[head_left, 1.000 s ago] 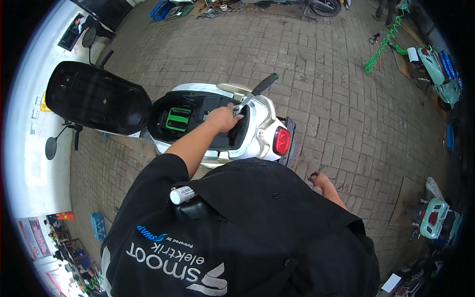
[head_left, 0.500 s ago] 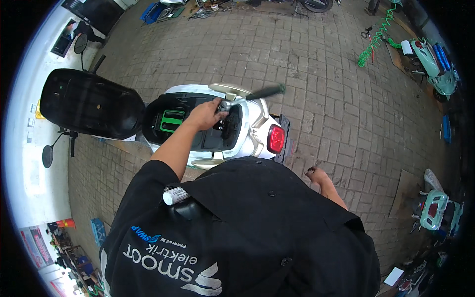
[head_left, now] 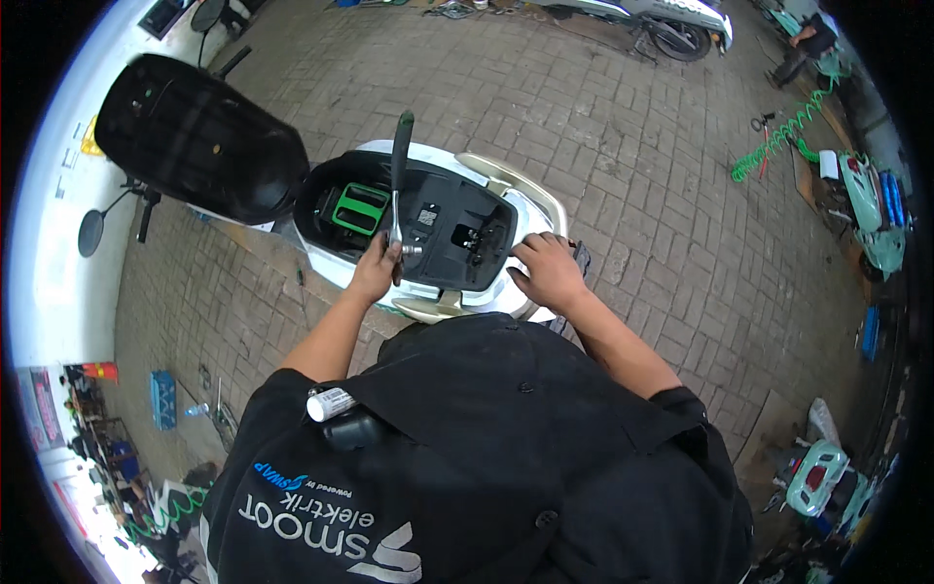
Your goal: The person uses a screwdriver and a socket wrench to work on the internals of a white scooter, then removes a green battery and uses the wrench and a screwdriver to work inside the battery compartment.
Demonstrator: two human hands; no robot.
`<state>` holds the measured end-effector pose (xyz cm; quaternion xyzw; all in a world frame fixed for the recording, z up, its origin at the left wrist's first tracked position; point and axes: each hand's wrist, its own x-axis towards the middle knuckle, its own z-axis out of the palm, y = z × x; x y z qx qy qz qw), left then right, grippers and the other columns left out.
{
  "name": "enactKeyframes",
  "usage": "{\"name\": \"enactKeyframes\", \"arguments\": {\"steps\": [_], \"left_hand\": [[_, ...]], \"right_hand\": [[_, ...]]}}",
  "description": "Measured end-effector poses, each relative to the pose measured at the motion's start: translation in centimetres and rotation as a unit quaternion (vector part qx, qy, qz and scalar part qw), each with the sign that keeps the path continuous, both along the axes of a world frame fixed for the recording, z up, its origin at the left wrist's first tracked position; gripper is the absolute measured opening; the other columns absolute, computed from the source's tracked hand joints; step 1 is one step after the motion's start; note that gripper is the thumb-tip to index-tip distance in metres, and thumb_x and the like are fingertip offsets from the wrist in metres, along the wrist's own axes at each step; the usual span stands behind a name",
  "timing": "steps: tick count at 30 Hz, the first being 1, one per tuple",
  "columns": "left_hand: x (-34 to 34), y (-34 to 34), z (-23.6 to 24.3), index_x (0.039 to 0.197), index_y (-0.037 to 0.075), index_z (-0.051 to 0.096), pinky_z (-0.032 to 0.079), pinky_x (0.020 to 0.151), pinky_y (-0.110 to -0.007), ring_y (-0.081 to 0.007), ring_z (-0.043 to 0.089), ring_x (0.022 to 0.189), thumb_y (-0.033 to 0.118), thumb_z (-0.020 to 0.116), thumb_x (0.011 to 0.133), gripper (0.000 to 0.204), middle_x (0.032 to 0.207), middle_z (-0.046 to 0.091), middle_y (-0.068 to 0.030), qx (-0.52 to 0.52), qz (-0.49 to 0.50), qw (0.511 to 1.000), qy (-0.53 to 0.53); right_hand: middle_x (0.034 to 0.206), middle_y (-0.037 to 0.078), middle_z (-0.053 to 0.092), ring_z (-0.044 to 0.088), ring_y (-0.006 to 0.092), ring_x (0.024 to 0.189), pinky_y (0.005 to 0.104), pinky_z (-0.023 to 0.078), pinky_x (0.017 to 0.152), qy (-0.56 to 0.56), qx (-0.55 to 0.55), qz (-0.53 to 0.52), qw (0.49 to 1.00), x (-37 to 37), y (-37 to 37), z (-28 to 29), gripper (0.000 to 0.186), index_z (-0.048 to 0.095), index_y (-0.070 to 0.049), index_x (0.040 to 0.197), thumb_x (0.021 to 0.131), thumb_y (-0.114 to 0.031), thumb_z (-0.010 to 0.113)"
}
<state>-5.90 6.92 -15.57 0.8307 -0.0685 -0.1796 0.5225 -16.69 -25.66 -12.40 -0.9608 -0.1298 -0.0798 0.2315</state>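
My left hand (head_left: pixel 375 273) is closed on the head end of a ratchet wrench (head_left: pixel 396 200); its dark handle points away from me, over the scooter's storage well. A socket end shows beside my fingers. My right hand (head_left: pixel 552 271) lies on the white tail of the scooter (head_left: pixel 528 216), fingers apart and bent over the rim, holding nothing. Inside the dark storage well (head_left: pixel 443 190) are a green-framed battery slot (head_left: pixel 360 208), a label, and an opening with dark parts (head_left: pixel 472 238) towards the tail. The raised black seat (head_left: pixel 199 141) tips to the left.
Grey paving bricks (head_left: pixel 623 165) surround the scooter. Across the floor stands another scooter (head_left: pixel 671 29). A coiled green hose (head_left: pixel 778 141) hangs at the far right, near a person (head_left: pixel 809 44) and pale green scooters (head_left: pixel 866 200). A blue crate (head_left: pixel 162 399) sits at the left.
My left hand has drawn back from the tail-side opening with the ratchet wrench, whose handle swung from pointing right to pointing away. My right hand has come onto the scooter's tail.
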Motion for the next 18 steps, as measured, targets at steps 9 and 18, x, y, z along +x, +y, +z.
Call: {"name": "enactKeyframes", "arguments": {"steps": [9,18], "left_hand": [[-5.9,9.0,-1.0,0.134,-0.002,0.039,0.047,0.054,-0.032,-0.016,0.055,0.06,0.035,0.049,0.101,0.05,0.076,0.057,-0.0096,0.021,0.034,0.995,0.094],[-2.5,15.9,-1.3,0.129,0.005,0.04,0.046,0.06,-0.035,-0.0181,0.054,0.063,0.028,0.049,0.101,0.037,0.077,0.053,-0.0089,0.04,-0.064,0.996,0.041]], "right_hand": [[0.105,0.016,0.062,0.056,0.0381,0.112,0.0596,0.034,0.104,0.134,-0.18,-0.081,0.971,9.2,6.9,-0.7,0.023,0.068,-0.006,0.098,0.086,-0.014,0.05],[0.103,0.013,0.06,0.053,0.0359,0.112,0.0556,0.031,0.107,0.137,-0.258,-0.174,0.94,8.7,10.5,-0.5,0.018,0.071,-0.006,0.09,0.08,-0.017,0.061]]}}
